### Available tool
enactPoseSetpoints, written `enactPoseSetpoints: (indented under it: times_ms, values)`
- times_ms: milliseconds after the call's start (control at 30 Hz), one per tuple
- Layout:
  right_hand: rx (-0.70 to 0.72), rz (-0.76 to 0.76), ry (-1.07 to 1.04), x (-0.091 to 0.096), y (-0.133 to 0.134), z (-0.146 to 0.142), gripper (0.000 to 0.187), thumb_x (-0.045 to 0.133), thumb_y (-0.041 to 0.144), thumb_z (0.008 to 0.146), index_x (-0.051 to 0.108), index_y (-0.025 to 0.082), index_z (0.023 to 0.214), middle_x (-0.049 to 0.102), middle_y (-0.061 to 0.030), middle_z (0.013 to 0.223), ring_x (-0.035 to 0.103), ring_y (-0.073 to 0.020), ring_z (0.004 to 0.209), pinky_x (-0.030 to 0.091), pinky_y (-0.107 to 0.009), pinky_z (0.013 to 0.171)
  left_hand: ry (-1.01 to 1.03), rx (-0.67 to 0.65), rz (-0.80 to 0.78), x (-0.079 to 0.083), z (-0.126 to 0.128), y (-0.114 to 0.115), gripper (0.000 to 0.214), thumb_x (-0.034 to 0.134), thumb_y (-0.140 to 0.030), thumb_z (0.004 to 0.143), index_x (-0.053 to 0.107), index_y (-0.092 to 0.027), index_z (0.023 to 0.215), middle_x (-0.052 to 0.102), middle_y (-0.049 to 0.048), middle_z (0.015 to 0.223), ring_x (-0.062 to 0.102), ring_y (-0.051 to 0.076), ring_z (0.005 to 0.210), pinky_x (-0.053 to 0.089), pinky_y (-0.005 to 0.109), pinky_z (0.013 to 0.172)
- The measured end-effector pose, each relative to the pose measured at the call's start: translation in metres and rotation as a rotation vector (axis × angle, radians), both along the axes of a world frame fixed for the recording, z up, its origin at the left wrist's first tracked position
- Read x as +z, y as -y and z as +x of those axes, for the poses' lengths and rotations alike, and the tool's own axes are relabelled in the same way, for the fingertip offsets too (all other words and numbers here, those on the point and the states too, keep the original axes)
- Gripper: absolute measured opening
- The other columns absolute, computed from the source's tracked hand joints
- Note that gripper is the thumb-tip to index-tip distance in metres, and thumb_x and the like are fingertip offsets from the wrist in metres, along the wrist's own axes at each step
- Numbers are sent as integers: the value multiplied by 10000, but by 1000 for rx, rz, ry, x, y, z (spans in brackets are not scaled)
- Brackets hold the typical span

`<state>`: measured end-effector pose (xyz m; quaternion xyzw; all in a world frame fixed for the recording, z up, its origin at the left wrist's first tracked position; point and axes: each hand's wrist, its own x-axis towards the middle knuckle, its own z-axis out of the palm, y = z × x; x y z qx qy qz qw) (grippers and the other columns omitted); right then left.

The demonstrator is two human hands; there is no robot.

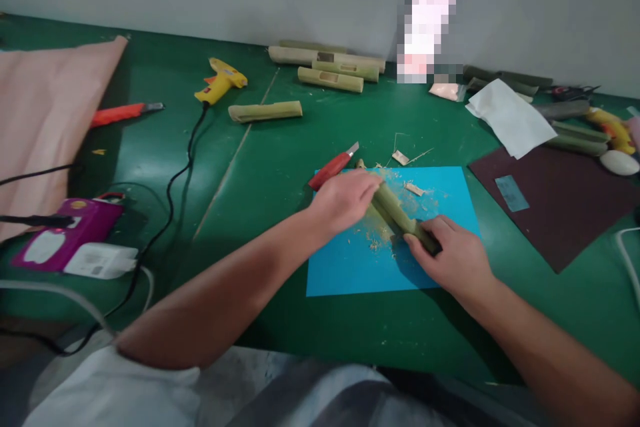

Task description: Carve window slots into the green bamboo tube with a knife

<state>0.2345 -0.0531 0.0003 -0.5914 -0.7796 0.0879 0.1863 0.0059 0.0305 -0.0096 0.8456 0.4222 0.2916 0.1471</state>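
A green bamboo tube [395, 208] lies slanted on a blue sheet [350, 260] strewn with shavings. My left hand [343, 200] is closed over the tube's upper part, fingers curled on it. My right hand [453, 255] grips the tube's lower end. A red-handled knife [333, 168] lies on the table just beyond my left hand, blade pointing up and right, touched by neither hand.
Several cut bamboo pieces [330, 70] lie at the back, with a yellow glue gun [220, 80] and its black cord. A second red-handled knife [120, 113], pink cloth [45, 120], a purple box [65, 233], dark sandpaper [560, 207] and white paper [510, 117] lie around.
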Motion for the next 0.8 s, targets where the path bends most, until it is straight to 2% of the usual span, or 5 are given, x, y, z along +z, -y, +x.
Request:
enactPoseSetpoints:
  times_ms: [200,367,500,633,800]
  values:
    - [-32,21,-18,0,4,9,306,568,471,895,657,201,1006,704,-54,895,657,-195,751,443,-306,622,-45,-101,12,2,2,5,276,444,-243,1000,677,-151,1116,728,79,987,703,198,923,580,320,814]
    - [-5,58,-10,0,2,9,308,525,461,923,669,190,932,677,-53,812,635,-180,713,429,-297,613,-9,5,43,0,1,6,253,470,-236,988,686,-158,1094,733,85,1043,695,209,994,568,340,883]
    - [1,85,71,2,1,8,332,521,471,916,677,185,854,646,-51,757,614,-192,692,398,-309,590,-13,-114,13,-2,3,4,270,461,-233,993,676,-159,1138,731,83,1043,703,199,962,576,322,837]
    - [-24,92,53,2,2,7,330,525,463,908,674,179,983,675,-64,833,622,-194,718,409,-309,603,9,2,59,0,1,2,254,475,-231,988,692,-134,1079,732,104,1036,696,221,997,563,360,897]
    - [-9,84,23,1,2,8,291,527,443,915,668,200,989,684,-50,828,621,-182,729,409,-296,611,-56,-127,-5,2,5,8,279,459,-243,997,675,-156,1152,731,87,1050,703,204,962,577,329,846]
